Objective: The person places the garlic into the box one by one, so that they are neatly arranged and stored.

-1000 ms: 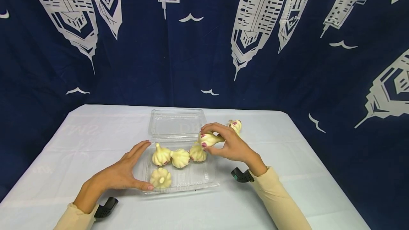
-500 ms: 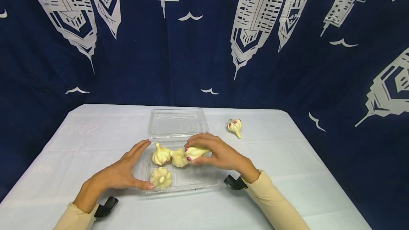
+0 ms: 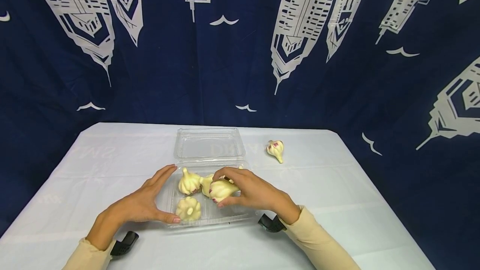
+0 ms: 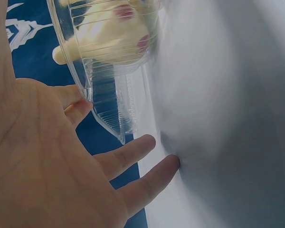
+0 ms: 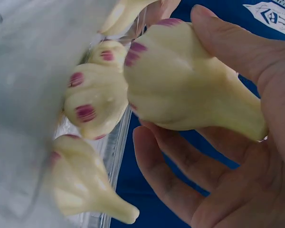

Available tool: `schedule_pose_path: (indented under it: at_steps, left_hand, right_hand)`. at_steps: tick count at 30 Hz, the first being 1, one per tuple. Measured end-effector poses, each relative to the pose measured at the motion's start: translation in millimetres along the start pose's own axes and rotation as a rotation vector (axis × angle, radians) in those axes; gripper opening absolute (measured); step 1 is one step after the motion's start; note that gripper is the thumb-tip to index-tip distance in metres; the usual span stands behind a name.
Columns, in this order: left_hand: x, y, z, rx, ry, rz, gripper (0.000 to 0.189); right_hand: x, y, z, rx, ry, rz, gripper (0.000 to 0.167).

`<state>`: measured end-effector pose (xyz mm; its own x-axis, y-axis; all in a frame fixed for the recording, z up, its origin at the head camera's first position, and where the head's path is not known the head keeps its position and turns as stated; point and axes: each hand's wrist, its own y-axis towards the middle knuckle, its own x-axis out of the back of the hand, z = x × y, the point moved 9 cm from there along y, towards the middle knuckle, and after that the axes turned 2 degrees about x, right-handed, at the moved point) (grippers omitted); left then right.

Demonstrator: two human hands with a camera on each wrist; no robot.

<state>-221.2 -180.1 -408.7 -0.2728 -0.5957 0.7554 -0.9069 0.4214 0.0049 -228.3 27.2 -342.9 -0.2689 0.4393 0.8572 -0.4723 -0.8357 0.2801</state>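
Note:
Between the thumb and fingers of my right hand (image 3: 258, 190) is a garlic bulb (image 3: 223, 189) with pinkish-purple marks, its stem toward the palm. It is over the right half of a clear plastic clamshell container (image 3: 210, 222). Inside, one bulb (image 3: 188, 181) stands at the back left, another (image 3: 189, 208) at the front left. A middle bulb (image 3: 204, 183) is partly covered by the held one. In the right wrist view, a further bulb (image 5: 80, 175) lies in the container. My left hand (image 3: 144, 204) spreads along the container's left side, thumb at the front corner, fingertips at the back corner.
The container's lid (image 3: 210, 145) lies folded back behind it. One loose garlic bulb (image 3: 276, 150) rests on the white-covered table (image 3: 330, 178), right of the lid. A dark blue cloth (image 3: 232, 66) with white building prints hangs behind the table.
My right hand has moved left and toward the front with its garlic bulb, from the container's back right to above its middle. The left hand has stayed in place.

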Motion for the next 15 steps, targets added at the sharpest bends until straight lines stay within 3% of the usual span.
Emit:
schedule_pose_path:
  at_steps: [3, 10, 15]
  left_hand:
    - [-0.6, -0.5, 0.2, 0.000, -0.001, 0.001, 0.132]
    - [-1.8, 0.2, 1.8, -0.005, 0.006, -0.001, 0.132]
    - [-1.7, 0.2, 2.0, 0.005, 0.001, 0.003, 0.132]
  right_hand:
    - [-0.1, -0.7, 2.1, -0.025, -0.024, -0.009, 0.053]
    - [-3.9, 1.7, 11.1, 0.072, 0.014, -0.086, 0.042]
    - [-17.3, 3.5, 6.7, 0.015, 0.045, -0.041, 0.038]
